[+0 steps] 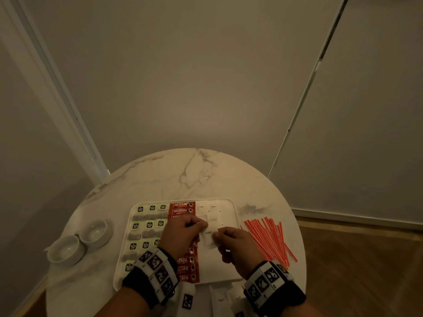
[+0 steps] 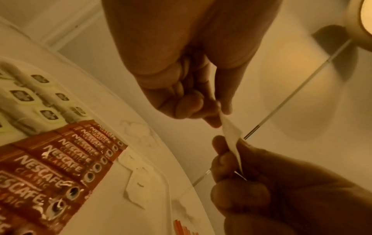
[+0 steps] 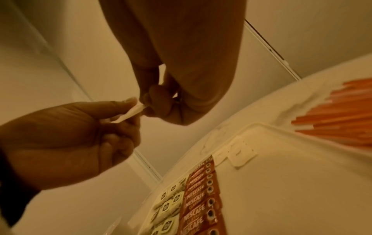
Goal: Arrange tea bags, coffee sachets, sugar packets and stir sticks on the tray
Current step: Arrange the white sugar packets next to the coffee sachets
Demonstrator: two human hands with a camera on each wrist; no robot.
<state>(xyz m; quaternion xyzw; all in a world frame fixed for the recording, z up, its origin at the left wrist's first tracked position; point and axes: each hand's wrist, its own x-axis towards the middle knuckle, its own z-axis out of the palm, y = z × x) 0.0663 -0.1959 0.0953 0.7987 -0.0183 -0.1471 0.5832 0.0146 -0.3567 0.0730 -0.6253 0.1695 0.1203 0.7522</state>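
Above tray [image 1: 231,203], left hand [image 1: 183,234] and right hand [image 1: 238,244] pinch sugar packet [image 1: 208,234], apparently one; sugar step; next: lay beside placed packets

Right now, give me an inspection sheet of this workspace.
Surface: round marble table, white tray on it.
Job's things: tea bags in rows at tray's left; coffee sachets in a column beside them; few sugar packets at tray's far right; stir sticks piled on table, off tray.
Clutter: two white bowls left of tray.
Grippers: left hand and right hand both pinch one packet above tray.
Cables: nothing seen.
Surroundings: plain walls, wood floor.
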